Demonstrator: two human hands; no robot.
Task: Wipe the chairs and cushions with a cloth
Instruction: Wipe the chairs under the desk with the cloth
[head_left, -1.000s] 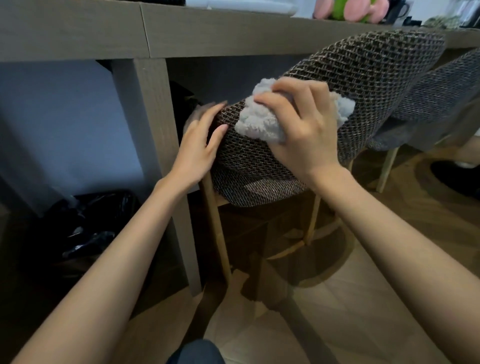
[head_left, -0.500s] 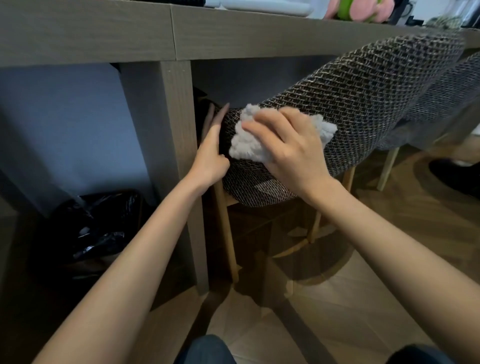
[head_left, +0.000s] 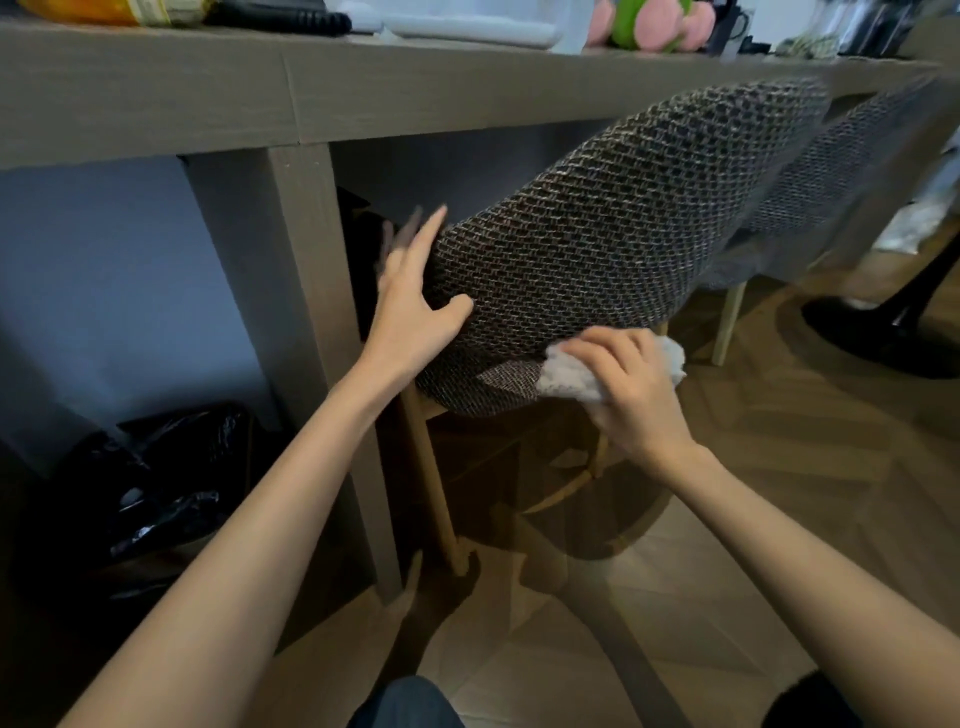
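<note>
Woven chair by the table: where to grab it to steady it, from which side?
Probably the backrest's left edge, from the left: the woven chair curves to a rim there. The left hand rests there, fingers straight; the right hand grips the cloth.

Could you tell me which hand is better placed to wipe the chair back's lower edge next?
The right hand: it grips the cloth at the lower edge of the chair; the left hand only rests on its side.
</note>
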